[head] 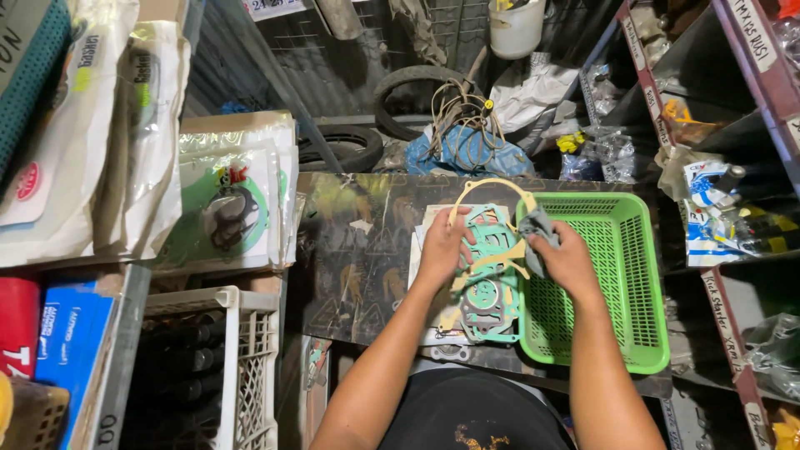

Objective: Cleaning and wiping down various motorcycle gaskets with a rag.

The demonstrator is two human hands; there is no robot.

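Observation:
A stack of thin gaskets (487, 292), teal, cream and grey, lies on a dark patterned board (358, 250) in front of me. My left hand (443, 246) presses down on the top of the stack, fingers spread over the teal gasket. My right hand (562, 254) grips a grey cloth (535, 229) and holds it against the cream gasket's edge, just over the rim of a green plastic basket (633, 275).
Packets of gasket sets (233, 200) lean at the left above a white crate of dark bottles (200, 367). Tyres (350, 146), a coil of cable (462, 112) and a white bucket (517, 29) lie behind. Metal shelves with parts (725, 200) stand at the right.

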